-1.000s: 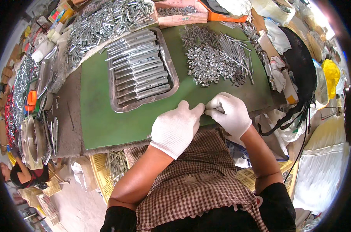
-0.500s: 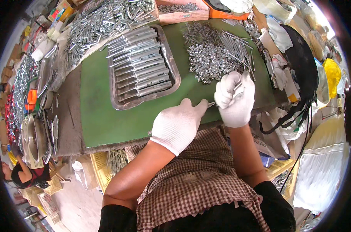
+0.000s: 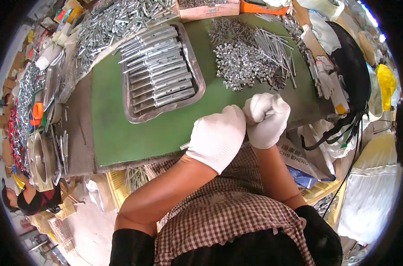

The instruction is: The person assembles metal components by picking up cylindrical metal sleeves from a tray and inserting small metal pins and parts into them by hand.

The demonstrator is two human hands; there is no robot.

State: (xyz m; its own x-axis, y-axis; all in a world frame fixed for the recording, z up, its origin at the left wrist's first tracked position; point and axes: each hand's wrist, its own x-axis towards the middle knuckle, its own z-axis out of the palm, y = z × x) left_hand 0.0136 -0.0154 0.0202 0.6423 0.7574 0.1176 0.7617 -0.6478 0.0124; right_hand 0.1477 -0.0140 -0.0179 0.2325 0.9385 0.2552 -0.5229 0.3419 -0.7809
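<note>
Both my hands wear white knit gloves and meet above the near edge of the green work mat (image 3: 135, 144). My left hand (image 3: 217, 135) is closed around a silvery metal rod (image 3: 184, 146); only its end shows by the wrist, and the glove hides the rest. My right hand (image 3: 267, 119) is curled up against the left fingertips, hiding whatever its fingers hold. Just beyond the hands lies a heap of small shiny metal pieces (image 3: 237, 66), with long thin metal pins (image 3: 277, 51) beside it. To the left, a metal tray (image 3: 141, 119) carries a row of silvery tubes with rods (image 3: 166, 75).
A large pile of metal parts (image 3: 121, 22) lies at the far left, beside a pink box (image 3: 210, 11). Dark small screws (image 3: 230, 32) form another heap. A black bag with straps (image 3: 352, 66) stands at the right. Another person (image 3: 37, 197) is at lower left.
My hands have come together; the left moved right and slightly up, and the right fingers curled in and dropped lower. The rod tip that showed between them is now hidden.
</note>
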